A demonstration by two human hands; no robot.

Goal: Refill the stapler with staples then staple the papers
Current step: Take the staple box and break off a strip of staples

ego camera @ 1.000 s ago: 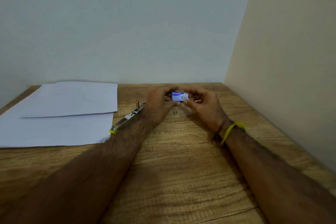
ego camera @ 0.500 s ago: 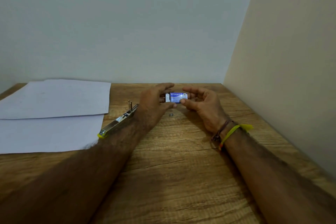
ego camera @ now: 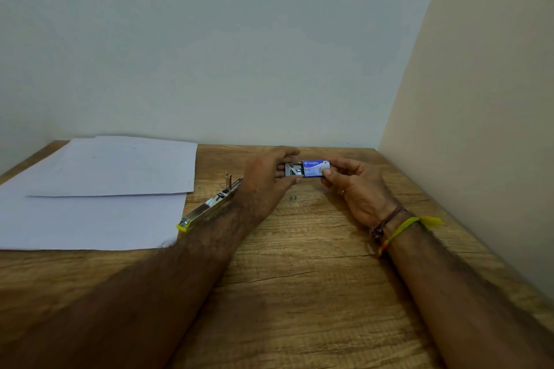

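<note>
A small blue staple box (ego camera: 314,167) is held above the wooden table between both hands. My right hand (ego camera: 356,189) pinches its blue sleeve. My left hand (ego camera: 266,183) grips the inner tray (ego camera: 293,170), which is slid out to the left and shows grey staples. The metal stapler (ego camera: 209,206) with a yellow tip lies opened flat on the table, partly hidden by my left forearm. Two white paper sheets (ego camera: 99,189) lie overlapped at the left.
A loose bit of staples (ego camera: 293,197) lies on the wooden table (ego camera: 299,278) below the box. A beige wall (ego camera: 479,129) runs along the table's right edge and a pale wall stands behind it.
The box was closed a second ago; its inner tray has since slid out to the left, further now than half a second ago. The view has shifted slightly.
</note>
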